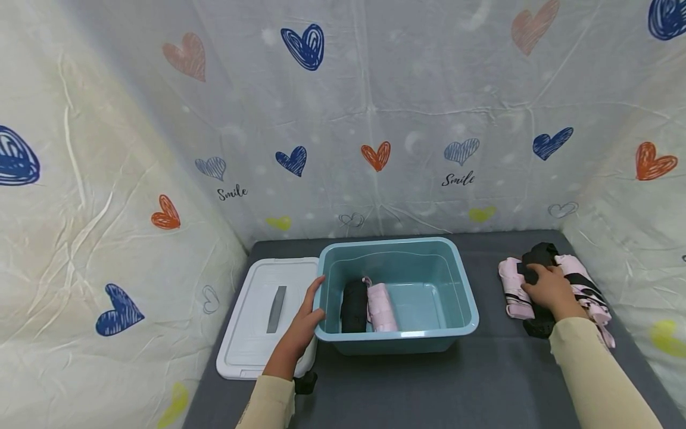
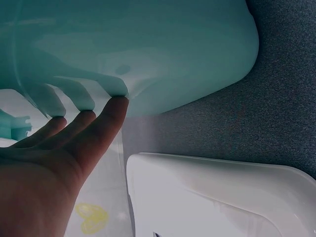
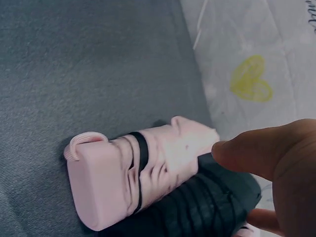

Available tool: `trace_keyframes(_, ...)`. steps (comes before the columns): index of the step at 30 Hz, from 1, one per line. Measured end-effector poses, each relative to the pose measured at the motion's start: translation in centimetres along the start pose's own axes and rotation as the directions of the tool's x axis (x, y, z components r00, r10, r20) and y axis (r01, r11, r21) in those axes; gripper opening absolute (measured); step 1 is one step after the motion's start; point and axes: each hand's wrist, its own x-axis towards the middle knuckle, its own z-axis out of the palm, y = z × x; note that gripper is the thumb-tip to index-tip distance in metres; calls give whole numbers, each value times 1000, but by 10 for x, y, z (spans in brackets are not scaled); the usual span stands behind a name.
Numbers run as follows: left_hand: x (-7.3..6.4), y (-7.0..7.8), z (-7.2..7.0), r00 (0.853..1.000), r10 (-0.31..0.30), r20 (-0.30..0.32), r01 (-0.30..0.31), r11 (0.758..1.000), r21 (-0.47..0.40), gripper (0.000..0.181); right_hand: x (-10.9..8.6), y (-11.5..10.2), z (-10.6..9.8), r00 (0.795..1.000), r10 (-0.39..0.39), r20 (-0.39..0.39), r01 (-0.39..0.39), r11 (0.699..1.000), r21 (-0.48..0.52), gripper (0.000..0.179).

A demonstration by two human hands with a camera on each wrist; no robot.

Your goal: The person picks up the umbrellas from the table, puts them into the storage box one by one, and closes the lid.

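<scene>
Two pale sleeves (image 1: 600, 375) are nearest to the camera, and they cover my arms, which reach forward over the dark grey table (image 1: 402, 393). With my left hand (image 1: 300, 325) I touch the left side of a blue-green box (image 1: 391, 344). The fingers of this hand are almost straight and a little spread, and the left wrist view shows their tips against the outer wall. The box stands near the middle of the far edge of the table. Inside its left half, a black roll (image 1: 354, 307) and a pink roll (image 1: 382, 307) lie side by side. Just beside the box, along the left edge of the table, lies a white lid (image 1: 249, 322) with a grey handle (image 1: 276, 310).

My right hand (image 1: 554, 292) is near the far right corner of the table, over a folded black umbrella (image 3: 212, 195). Thumb and finger are on two sides of its far end; I cannot tell whether they pinch it firmly. To its left, touching it, is a pink umbrella (image 3: 158, 163), with a cord loop on its near end. Close to the right edge lies a pink-and-black bundle (image 1: 584, 292), partly covered by my hand. Behind the table hangs a pale curtain (image 1: 418, 125) with printed hearts.
</scene>
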Motion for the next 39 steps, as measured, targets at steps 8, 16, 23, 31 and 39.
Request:
trace_keyframes(8,0,1,-1,1000,2,7,-2,1000,-8,77,2,4,6,999,38,-21,-38,999,-7,61)
trace_keyframes(16,2,-2,-1,1000,12,-7,-11,1000,15,78,9,6,12,995,95,-24,-94,995,44,66)
trace_keyframes(23,0,-3,-2,1000,17,-2,-17,1000,0,78,12,5,15,990,142,21,-144,988,65,70)
trace_keyframes(31,-1,-2,-2,1000,11,-6,-11,1000,2,79,14,4,24,990,135,-27,-133,988,73,69)
trace_keyframes(39,-1,-1,-1,1000,1,-7,-1,1000,-3,79,17,5,34,985,133,-112,-123,988,91,67)
